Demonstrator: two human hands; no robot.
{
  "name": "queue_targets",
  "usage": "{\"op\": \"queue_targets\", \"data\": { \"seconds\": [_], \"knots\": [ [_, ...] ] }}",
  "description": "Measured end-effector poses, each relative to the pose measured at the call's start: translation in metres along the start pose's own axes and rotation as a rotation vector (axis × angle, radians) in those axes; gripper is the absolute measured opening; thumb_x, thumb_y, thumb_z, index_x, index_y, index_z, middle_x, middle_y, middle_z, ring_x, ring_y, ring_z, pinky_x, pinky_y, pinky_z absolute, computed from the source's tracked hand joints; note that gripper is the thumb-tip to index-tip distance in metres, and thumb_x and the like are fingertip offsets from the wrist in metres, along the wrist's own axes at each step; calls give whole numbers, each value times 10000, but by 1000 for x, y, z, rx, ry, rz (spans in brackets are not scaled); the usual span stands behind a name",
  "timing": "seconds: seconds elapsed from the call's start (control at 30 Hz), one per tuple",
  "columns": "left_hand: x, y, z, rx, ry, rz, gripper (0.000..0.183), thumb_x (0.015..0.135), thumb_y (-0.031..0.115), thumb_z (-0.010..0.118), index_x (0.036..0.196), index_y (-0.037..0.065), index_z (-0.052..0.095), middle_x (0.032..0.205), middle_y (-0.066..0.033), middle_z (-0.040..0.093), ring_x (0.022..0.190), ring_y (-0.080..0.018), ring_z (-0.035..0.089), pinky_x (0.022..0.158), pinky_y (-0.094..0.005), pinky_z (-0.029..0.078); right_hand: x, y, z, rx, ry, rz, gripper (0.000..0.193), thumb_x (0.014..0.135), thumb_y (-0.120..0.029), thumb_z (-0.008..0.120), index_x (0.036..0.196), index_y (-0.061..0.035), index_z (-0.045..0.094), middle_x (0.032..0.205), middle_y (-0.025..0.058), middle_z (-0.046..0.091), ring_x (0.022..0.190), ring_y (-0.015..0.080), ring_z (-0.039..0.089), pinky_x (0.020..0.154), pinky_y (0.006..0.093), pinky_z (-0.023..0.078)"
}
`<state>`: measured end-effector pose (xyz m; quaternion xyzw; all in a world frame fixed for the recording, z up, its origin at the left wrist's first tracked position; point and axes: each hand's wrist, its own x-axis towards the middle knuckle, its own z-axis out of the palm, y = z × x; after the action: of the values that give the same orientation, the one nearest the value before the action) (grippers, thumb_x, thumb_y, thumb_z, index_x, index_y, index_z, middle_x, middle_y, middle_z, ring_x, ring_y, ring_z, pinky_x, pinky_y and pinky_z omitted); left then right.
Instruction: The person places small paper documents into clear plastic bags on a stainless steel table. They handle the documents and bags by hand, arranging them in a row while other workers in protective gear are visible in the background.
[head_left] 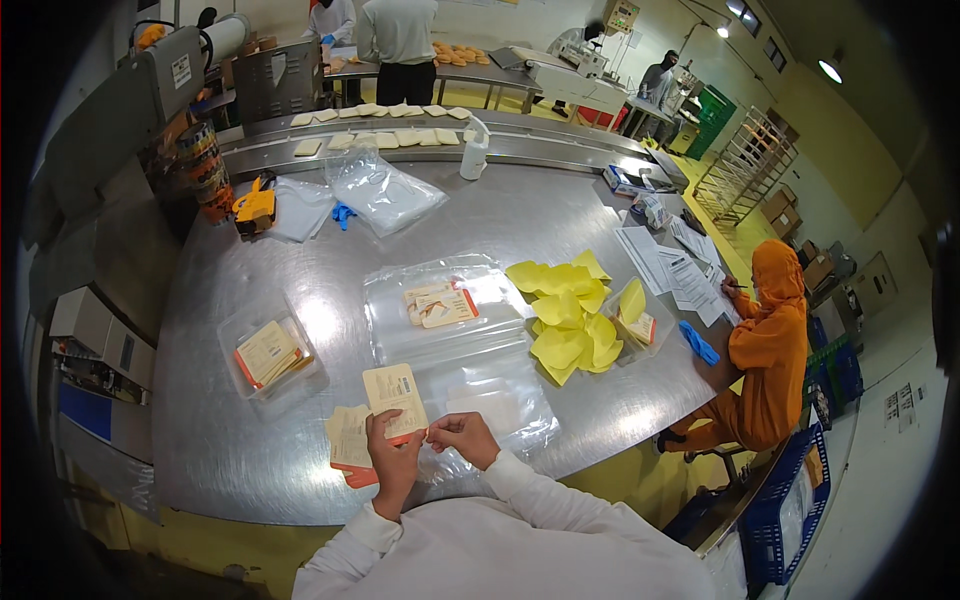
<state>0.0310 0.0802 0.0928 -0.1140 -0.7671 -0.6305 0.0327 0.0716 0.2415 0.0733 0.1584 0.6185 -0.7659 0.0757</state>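
Note:
Near the table's front edge, my left hand [394, 462] grips a cream printed card [393, 390] with a red lower edge, holding it tilted up. My right hand [468, 438] is closed in a pinch at the card's lower right corner; what lies between its fingertips is too small to make out. Beside and beneath my left hand are more cream-and-red cards [346, 437]. Clear plastic bags [400, 340] lie flat beyond my hands, with several cards [440, 306] on top. On the left, a clear tub [312, 386] contains a pile of similar cards [268, 353].
Yellow sheets [565, 330] lie right of the bags, beside another tub [655, 343]. A person in orange [775, 330] writes on papers [690, 285] at the right edge. Farther back are a spray bottle [475, 150], a tape dispenser [255, 207] and a conveyor [540, 160] with pale slabs.

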Motion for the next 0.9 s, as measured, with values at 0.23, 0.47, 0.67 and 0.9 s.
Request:
{"op": "queue_targets", "data": {
  "seconds": [0.23, 0.47, 0.67, 0.9],
  "knots": [
    [-1, -18, 3, -102, 5, -96, 350, 688, -52, 800, 956, 40, 594, 1013, -121, 523, 967, -302, 574, 849, -376, 469, 1, -2, 0, -3, -29, 9, 187, 895, -84, 691, 990, 78, 686, 877, 128, 720, 746, 157, 683, 711, 283, 578],
    [-1, -33, 3, -219, -129, -296, 150, 760, 31, 786, 857, 37, 672, 1084, -127, 539, 1047, -306, 582, 913, -385, 461, 3, 1, -2, -43, -24, 1, 167, 885, -69, 696, 973, 71, 673, 851, 113, 713, 732, 143, 673, 686, 274, 565],
    [-2, -35, 7, -39, -118, 5, 82, 789, 60, 756, 842, 41, 696, 1307, -152, 480, 1152, -305, 526, 1007, -423, 411, 10, 18, -7, -180, -9, -118, 88, 869, -42, 677, 897, 20, 623, 803, 81, 684, 704, 124, 650, 639, 254, 525],
    [18, -22, -12, -47, 109, -69, 57, 853, 7, 675, 870, 34, 628, 1186, -93, 541, 948, -164, 561, 765, -300, 456, 56, 52, -155, -365, 880, -175, 161, 830, -84, 640, 690, -26, 585, 624, 33, 571, 531, 115, 541, 466, 284, 409]
  ]
}}
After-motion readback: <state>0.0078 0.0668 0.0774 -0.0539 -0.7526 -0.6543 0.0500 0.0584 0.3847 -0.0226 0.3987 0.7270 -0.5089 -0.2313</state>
